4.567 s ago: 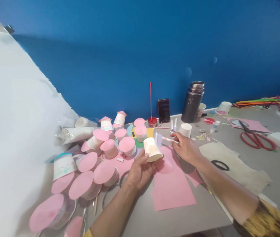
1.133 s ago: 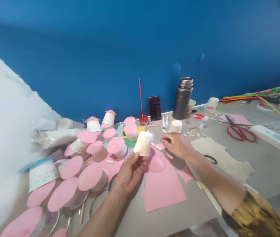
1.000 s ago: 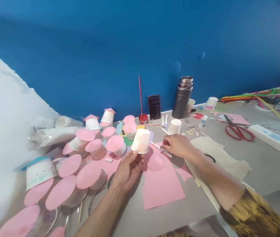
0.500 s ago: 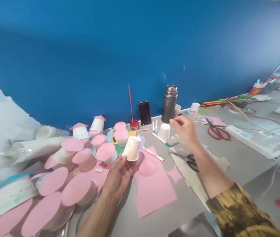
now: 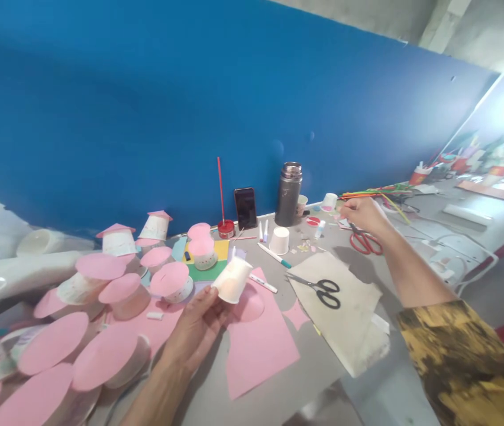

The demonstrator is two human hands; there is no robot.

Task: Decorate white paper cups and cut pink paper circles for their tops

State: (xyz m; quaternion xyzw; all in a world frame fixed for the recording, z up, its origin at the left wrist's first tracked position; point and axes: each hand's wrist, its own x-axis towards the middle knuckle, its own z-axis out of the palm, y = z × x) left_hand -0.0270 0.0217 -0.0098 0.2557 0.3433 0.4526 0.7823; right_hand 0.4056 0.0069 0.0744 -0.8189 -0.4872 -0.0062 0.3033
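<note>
My left hand [image 5: 201,325] holds a white paper cup [image 5: 233,280] tilted above a sheet of pink paper [image 5: 261,343]. A round pink piece [image 5: 248,303] lies on the sheet just under the cup. At the right, my right hand [image 5: 362,214] has its fingers pinched together; whatever is between them is too small to make out. Close below it are red-handled scissors [image 5: 366,241], their blades partly hidden. A small upturned white cup [image 5: 329,202] stands just left of its fingertips. Black-handled scissors [image 5: 323,289] rest on a beige sheet [image 5: 345,331].
Several cups with pink paper tops [image 5: 101,358] crowd the left side. A dark metal flask [image 5: 288,195], a phone [image 5: 245,208] and a red tin [image 5: 226,228] stand along the blue wall. Another white cup [image 5: 279,239], markers [image 5: 274,254] and a power strip [image 5: 445,260] are around.
My right hand has moved right, from near the flask to beside the red-handled scissors. The cup in my left hand is tilted more. The view has turned to the right.
</note>
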